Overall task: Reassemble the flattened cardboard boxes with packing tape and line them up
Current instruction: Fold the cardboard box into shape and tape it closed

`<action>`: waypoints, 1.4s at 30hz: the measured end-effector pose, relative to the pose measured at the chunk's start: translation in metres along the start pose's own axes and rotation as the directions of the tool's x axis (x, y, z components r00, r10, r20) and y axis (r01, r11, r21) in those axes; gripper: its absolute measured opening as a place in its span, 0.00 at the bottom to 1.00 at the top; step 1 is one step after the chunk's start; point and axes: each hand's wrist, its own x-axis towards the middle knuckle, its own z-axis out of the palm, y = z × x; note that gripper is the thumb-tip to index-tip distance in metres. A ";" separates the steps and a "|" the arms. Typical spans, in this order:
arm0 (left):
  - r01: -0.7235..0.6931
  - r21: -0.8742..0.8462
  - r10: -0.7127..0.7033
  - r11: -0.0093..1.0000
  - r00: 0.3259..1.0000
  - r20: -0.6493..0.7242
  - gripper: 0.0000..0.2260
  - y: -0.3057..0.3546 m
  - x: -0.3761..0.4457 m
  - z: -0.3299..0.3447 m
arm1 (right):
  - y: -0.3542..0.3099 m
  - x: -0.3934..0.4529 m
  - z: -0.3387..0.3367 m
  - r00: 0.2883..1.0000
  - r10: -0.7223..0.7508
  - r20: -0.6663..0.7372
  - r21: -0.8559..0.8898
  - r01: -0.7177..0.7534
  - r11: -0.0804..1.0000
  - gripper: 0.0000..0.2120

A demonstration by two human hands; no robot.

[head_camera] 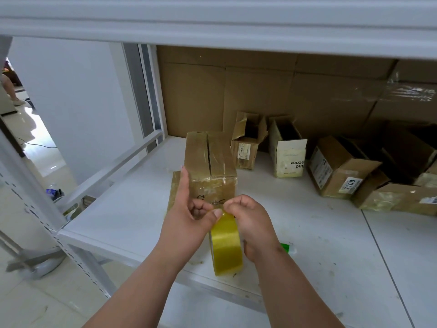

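A white metal shelf [132, 209] fills the lower half of the view, with another white shelf board [212, 22] cutting across the top and hiding whatever stands above it. Flat brown cardboard sheets [260, 91] lean against the back, their upper edges lost behind that board. Near the front stands a taped brown box [210, 162], its top flaps closed with a dark seam between them; its lower front is covered by the hands. Just in front of it, the yellow tape roll [227, 245] is held upright above the shelf edge. The right hand [250, 221] curls round the roll from the right, its fingers bent over the top. The left hand [186, 216] pinches at the top of the roll with thumb and bent fingers, index finger pointing up; whether a loose tape end lies between them is too small to tell. To the right, open small boxes [288, 150] stand and lie in a loose group, the farthest cut off by the frame edge. A green object [286, 247] peeks out behind the right wrist, mostly hidden.
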 end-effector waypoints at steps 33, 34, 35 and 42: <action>-0.479 0.698 0.539 0.532 0.828 0.157 0.28 -0.017 0.073 -0.018 | 0.007 0.007 -0.002 0.994 -0.062 0.089 0.030 0.059 0.998 0.12; -0.455 0.701 0.525 0.549 0.840 0.134 0.27 -0.016 0.073 -0.015 | 0.007 0.007 -0.002 0.994 -0.054 0.095 0.027 0.052 0.998 0.13; -0.435 0.702 0.513 0.563 0.851 0.116 0.26 -0.014 0.073 -0.012 | 0.007 0.007 -0.002 0.994 -0.050 0.098 0.024 0.048 0.999 0.13; -0.404 0.637 0.442 0.656 0.890 0.109 0.21 -0.005 0.069 -0.015 | 0.005 0.003 -0.001 0.994 -0.055 0.098 0.059 0.049 0.997 0.11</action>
